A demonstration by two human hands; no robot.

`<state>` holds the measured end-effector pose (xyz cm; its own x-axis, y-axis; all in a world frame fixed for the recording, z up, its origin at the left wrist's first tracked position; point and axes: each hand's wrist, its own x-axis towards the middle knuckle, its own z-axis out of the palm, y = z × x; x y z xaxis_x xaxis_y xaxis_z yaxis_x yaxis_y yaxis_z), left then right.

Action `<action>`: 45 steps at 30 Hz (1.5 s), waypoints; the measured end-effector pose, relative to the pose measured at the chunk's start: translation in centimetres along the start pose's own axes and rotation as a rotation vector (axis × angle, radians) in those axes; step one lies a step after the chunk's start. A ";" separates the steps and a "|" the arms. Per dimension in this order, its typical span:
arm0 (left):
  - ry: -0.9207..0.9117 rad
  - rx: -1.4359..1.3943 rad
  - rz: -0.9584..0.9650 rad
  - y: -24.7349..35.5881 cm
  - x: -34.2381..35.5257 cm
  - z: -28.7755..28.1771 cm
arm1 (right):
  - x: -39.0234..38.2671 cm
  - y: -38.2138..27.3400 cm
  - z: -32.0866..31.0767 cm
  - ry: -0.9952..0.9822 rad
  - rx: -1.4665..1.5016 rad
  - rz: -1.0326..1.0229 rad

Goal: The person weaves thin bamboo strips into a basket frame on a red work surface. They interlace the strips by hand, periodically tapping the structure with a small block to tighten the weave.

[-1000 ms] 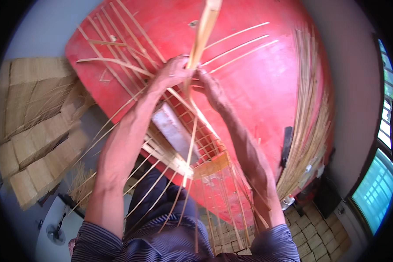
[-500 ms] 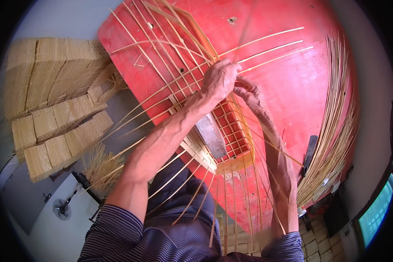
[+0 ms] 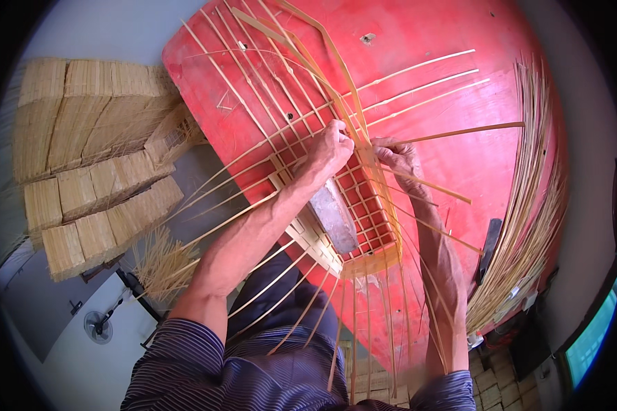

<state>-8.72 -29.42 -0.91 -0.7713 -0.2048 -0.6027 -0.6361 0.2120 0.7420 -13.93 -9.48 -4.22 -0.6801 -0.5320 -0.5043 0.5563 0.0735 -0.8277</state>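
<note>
Left hand [image 3: 330,148] and right hand [image 3: 400,159] moved lower | fingers curled at woven basket [image 3: 371,264] | what they grip: cannot tell

One left hand [image 3: 330,149]; one right hand [image 3: 399,156]; one part-woven basket [image 3: 371,266]; one grey block [image 3: 334,218]; three pale strips [image 3: 425,88], upper right; one red tabletop [image 3: 432,164]; one dark flat bar [image 3: 489,248]; one fan [image 3: 99,327]

basket [image 3: 371,264] on table [image 3: 425,27] | block [image 3: 334,219] inside | strips [image 3: 528,198] at right | stacks [image 3: 110,178] left of table
</note>
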 end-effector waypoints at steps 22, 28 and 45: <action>-0.164 0.969 0.913 3.1 10.4 -4.0 | -0.6 1.4 1.8 0.094 0.054 -0.075; -0.176 1.130 1.011 4.0 9.0 -6.7 | -0.9 -0.5 5.0 0.095 0.079 -0.007; -0.109 0.853 0.569 6.0 7.3 -4.2 | -0.7 1.2 3.1 -0.069 -0.223 -0.042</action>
<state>-18.09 -33.65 0.33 -0.9343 0.2170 -0.2827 0.0513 0.8669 0.4958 -11.36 -11.64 -4.08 -0.6618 -0.5946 -0.4566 0.4039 0.2304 -0.8853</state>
